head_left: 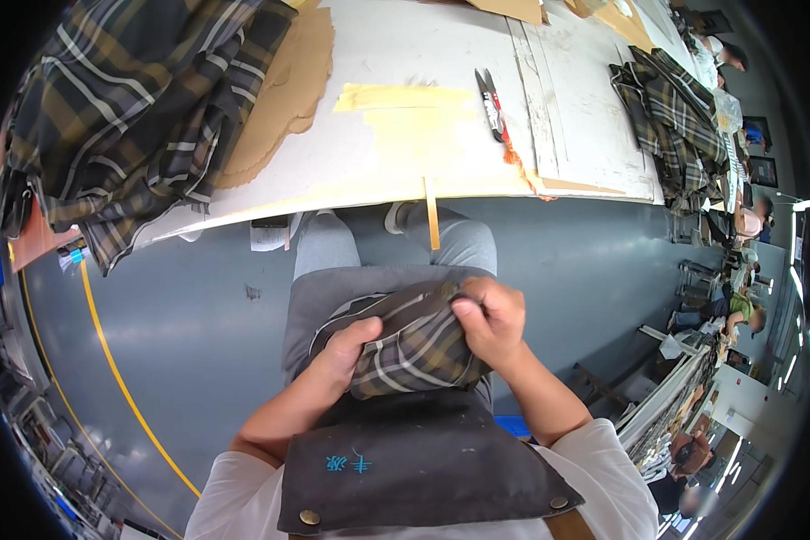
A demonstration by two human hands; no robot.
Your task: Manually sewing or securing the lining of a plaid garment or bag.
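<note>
A piece of plaid cloth in brown, black and white lies bunched over my lap, on the dark apron. My left hand grips its left part, thumb on top and the other fingers hidden under the fabric. At the upper right edge of the cloth, my right hand pinches a fold between thumb and fingers. A dark band of the cloth stretches between both hands. What lies beneath the fabric is hidden.
On the white table ahead lie thread snips with an orange-red cord. Plaid garments are heaped at the left over brown paper; another plaid pile sits at the right. Tape hangs off the table's edge. Other people work far right.
</note>
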